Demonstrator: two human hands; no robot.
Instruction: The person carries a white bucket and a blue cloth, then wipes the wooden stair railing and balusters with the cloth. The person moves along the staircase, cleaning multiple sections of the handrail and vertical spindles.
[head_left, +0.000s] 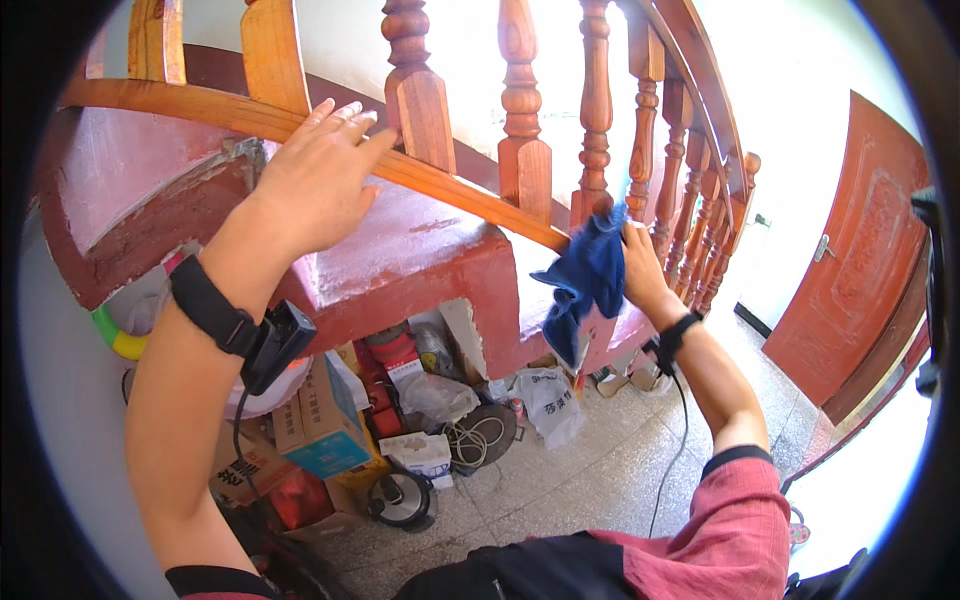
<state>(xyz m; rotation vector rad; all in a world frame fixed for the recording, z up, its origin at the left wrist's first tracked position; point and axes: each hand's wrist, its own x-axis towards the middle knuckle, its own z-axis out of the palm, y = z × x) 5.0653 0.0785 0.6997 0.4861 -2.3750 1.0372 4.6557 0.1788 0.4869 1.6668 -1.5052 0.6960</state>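
A dark blue cloth hangs from my right hand, which grips it against the lower end of a wooden rail. The rail slopes down along the foot of the turned wooden balusters. My left hand rests on this rail farther up, its fingers spread and nothing held in it. Painted red and pink stair steps lie just below the rail. The baluster foot behind the cloth is partly hidden. Each wrist wears a black strap with a cable.
Under the stairs stand a cardboard box, a lidded pot, a coiled white cable and several bags. A white plastic bag lies on the tiled floor. At the right is a red-brown door. The handrail curves overhead.
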